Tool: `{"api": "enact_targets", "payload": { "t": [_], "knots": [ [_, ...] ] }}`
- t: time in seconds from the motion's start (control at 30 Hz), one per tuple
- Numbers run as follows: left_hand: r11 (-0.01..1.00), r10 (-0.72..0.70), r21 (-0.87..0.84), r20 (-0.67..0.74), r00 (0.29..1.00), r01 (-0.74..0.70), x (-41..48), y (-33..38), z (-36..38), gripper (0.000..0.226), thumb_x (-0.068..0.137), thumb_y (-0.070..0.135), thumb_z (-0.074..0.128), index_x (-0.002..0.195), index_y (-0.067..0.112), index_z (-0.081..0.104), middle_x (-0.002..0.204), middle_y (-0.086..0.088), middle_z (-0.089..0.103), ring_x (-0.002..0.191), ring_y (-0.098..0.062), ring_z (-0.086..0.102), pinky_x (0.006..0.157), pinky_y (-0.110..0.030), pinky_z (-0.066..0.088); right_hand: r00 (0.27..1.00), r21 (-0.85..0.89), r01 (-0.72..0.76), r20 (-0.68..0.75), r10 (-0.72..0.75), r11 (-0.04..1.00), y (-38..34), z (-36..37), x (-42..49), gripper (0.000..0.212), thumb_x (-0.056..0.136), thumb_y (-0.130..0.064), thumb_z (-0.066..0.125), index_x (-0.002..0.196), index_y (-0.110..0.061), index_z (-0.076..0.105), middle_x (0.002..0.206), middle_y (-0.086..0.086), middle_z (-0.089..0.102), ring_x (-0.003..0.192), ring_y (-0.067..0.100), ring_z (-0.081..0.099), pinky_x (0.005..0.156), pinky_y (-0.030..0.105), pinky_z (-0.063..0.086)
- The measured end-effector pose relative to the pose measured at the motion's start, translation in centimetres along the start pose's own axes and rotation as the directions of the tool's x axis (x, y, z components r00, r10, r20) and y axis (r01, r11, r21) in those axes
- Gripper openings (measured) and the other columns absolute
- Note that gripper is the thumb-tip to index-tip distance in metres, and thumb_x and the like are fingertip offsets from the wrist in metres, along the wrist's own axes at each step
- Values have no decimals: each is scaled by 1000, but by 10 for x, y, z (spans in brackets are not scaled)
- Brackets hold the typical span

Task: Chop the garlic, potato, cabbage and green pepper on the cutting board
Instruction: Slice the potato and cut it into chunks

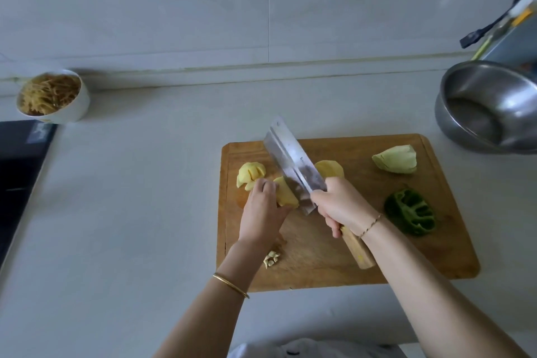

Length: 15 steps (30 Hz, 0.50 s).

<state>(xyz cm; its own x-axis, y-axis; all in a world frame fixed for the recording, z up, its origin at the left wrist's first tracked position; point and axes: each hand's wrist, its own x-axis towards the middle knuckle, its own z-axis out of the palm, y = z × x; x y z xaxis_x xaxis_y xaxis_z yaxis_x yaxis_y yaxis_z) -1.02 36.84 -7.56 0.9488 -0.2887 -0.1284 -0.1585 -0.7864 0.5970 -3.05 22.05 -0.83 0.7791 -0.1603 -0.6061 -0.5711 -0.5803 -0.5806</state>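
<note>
Head view: on the wooden cutting board (319, 256) the left hand (263, 212) holds a potato piece (286, 193), fingers curled down over it; the right hand (340, 206) grips the cleaver (287, 154) by its wooden handle, fingers wrapped round, blade against the piece's right side; potato slices (250, 174) lie left of the hand, a potato half (331, 168) behind the blade; chopped garlic (271, 259) sits beside the left wrist; a cabbage wedge (396, 159) and green pepper half (411, 211) lie on the board's right part; a steel bowl (488, 107) stands beyond its right corner.
</note>
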Motion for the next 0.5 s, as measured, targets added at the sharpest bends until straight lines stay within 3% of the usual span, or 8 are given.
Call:
{"api": "enact_targets", "payload": {
  "t": [0.2,0.33,0.4,0.5],
  "knots": [
    [999,-3,-51,-23,1000,2,-3,-1,-1,46,82,28,72,118,7,54,119,-2,49,98,-19,54,80,-26,47,995,131,55,-85,-44,990,-5,-24,-18,9,88,-6,39,84,-3,47,53,10,43,29,19,43,39,27,39],
    [997,-14,-81,-52,999,9,-7,-3,-2,32,84,23,70,107,9,53,111,0,50,88,-14,53,75,-26,49,999,68,41,-18,-40,997,-8,-11,-23,21,95,-13,37,77,-6,45,50,8,46,29,15,46,40,24,39],
    [996,-7,-85,-59,998,2,-8,-4,-1,24,85,18,69,101,9,53,110,-2,51,86,-15,55,74,-27,51,1000,45,22,-3,-22,999,-5,-1,-18,29,95,-16,36,67,-11,40,39,3,45,28,15,48,40,23,39],
    [997,-7,-78,-63,998,2,-8,-4,-1,23,86,15,67,105,8,55,116,-3,52,88,-14,55,77,-26,51,998,-15,-64,28,65,998,-3,9,-7,38,95,-21,33,58,-17,28,28,0,46,24,10,45,38,18,39]
  ]
}}
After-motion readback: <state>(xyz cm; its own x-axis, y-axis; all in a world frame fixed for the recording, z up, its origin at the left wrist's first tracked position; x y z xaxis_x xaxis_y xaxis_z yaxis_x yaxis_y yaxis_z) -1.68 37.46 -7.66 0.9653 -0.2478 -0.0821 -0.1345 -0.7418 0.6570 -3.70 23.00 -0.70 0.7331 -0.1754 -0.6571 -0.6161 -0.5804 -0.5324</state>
